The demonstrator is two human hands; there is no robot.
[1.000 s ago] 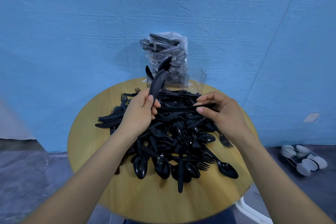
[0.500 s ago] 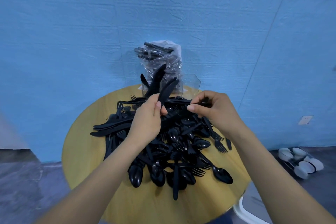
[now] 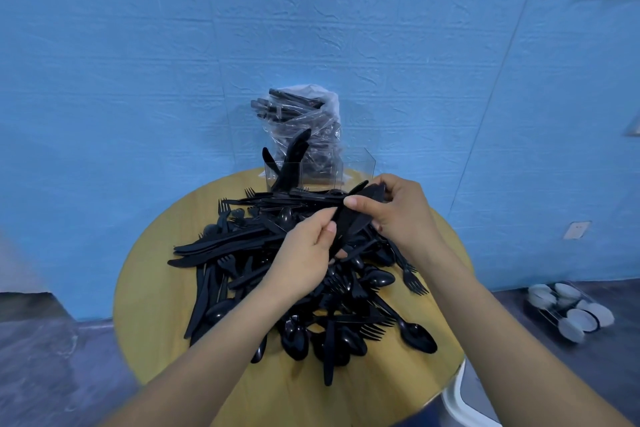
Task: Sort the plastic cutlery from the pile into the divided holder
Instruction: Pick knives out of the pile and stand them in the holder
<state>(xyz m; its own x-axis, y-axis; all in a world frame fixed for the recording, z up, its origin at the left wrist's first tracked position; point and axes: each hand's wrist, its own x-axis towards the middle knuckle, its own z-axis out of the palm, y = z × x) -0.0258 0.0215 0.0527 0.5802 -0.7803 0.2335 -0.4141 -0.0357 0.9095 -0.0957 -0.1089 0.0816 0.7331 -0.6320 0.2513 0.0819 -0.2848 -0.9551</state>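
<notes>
Two knives [image 3: 351,218] now meet over the pile [image 3: 294,274]: left hand [image 3: 304,253] has brought its knife across to right hand [image 3: 398,215], both pinching; holder [image 3: 318,168] waits far side of desk [image 3: 156,305].

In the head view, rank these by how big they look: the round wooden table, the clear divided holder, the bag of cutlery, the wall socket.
1. Round wooden table.
2. Bag of cutlery and clear divided holder: alike, not ranked.
3. Wall socket, smallest, though it sits farther off.

Round wood table [image 3: 156,315] w/ black plastic cutlery pile [image 3: 242,253] mid-top, clear divided holder [image 3: 360,168] at far edge.
</notes>
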